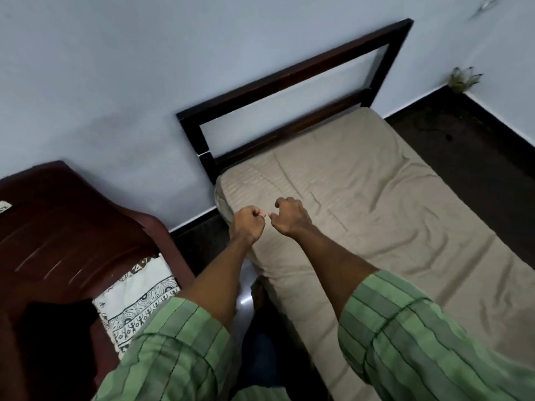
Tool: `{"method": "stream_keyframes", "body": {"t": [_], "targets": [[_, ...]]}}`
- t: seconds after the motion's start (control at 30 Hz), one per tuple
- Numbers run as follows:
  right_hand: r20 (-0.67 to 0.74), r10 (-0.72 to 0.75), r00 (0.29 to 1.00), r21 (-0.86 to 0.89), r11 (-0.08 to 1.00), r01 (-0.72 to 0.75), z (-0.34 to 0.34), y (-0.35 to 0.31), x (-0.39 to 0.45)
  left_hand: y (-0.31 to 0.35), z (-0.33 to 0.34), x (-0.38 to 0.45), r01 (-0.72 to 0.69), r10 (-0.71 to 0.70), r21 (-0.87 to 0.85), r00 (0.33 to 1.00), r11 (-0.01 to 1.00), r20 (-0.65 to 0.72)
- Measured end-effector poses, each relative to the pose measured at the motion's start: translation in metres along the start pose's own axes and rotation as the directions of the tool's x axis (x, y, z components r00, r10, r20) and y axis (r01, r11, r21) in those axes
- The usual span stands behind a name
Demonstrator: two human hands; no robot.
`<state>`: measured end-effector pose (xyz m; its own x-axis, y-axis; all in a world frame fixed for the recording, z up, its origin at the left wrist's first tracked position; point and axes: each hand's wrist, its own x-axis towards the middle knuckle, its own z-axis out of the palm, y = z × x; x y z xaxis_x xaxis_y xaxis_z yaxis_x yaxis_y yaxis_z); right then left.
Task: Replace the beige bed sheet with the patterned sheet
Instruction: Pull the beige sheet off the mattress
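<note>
Hands over bed edge: left hand (247, 224) and right hand (290, 217) curled into loose fists, knuckles nearly touching, gripping nothing. Wrinkled beige fabric bed sheet (376, 198) on mattress under and beyond fingers. Folded white black-patterned sheet (139, 299) on dark red plastic chair (66, 227), well left of fingers.

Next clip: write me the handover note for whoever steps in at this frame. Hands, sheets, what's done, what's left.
Left hand: fingers curled, holding nothing, above the bed's near corner.
Right hand: the same, close beside the left.
Beige sheet: on the mattress, wrinkled, untouched.
Patterned sheet: folded on the red chair left of the bed.
Done: nothing.
Left: strip the beige sheet, spread the patterned one.
</note>
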<state>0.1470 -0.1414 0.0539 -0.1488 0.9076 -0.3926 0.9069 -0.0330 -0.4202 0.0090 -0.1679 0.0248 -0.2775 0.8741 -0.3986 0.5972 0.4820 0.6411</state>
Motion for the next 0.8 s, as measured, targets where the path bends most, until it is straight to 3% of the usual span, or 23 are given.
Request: {"method": "stream_keyframes", "body": {"t": [0.2, 0.33, 0.63, 0.7, 0.8], "targets": [[0.099, -0.027, 0.995, -0.039, 0.999, 0.031, 0.039, -0.037, 0.114, -0.036, -0.020, 0.128, 0.101, -0.101, -0.001, 0.994, 0.995, 0.030], [0.140, -0.030, 0.990, -0.070, 0.997, 0.040, 0.061, -0.052, 0.187, -0.054, -0.025, 0.204, 0.081, -0.081, 0.020, 0.996, 0.997, 0.032], [0.167, -0.042, 0.985, 0.014, 0.999, 0.040, 0.153, -0.032, 0.317, -0.138, 0.033, 0.321, 0.102, -0.107, 0.079, 0.992, 0.992, 0.064], [0.191, -0.070, 0.979, 0.016, 0.998, 0.068, 0.171, -0.029, 0.335, -0.151, 0.047, 0.331, 0.179, -0.179, -0.015, 0.984, 0.984, 0.018], [0.218, -0.082, 0.973, 0.004, 0.997, 0.083, 0.197, -0.029, 0.358, -0.165, 0.064, 0.344, 0.290, -0.324, -0.286, 0.943, 0.914, -0.079]]}}
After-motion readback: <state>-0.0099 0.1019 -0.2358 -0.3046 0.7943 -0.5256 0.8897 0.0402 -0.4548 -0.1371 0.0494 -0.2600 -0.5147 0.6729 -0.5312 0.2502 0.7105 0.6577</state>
